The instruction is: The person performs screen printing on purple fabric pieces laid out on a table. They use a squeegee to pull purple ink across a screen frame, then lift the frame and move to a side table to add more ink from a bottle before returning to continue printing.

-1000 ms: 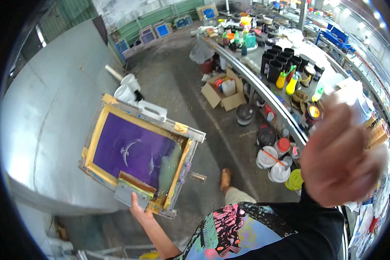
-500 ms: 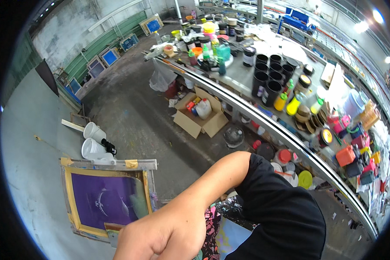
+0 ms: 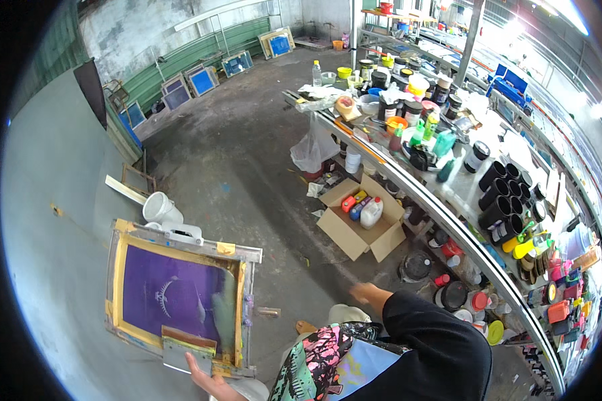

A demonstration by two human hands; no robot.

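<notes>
cardboard box (image 3: 340, 234): white jug (image 3: 372, 213), red container (image 3: 348, 204) | left grip (image 3: 209, 381): grey squeegee (image 3: 179, 356)

Left hand (image 3: 211, 385) — gripping, thumb (image 3: 192, 363) extended, other fingers hidden. Right hand (image 3: 368, 293) — blurred, arm (image 3: 435, 334) bent, apart from the table (image 3: 408, 184)'s long edge.

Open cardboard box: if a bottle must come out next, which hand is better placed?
Right, likely. The right hand is nearer the cardboard box and, though blurred, shows no held object. The left hand is occupied, thumb on the grey squeegee at the purple screen.
</notes>
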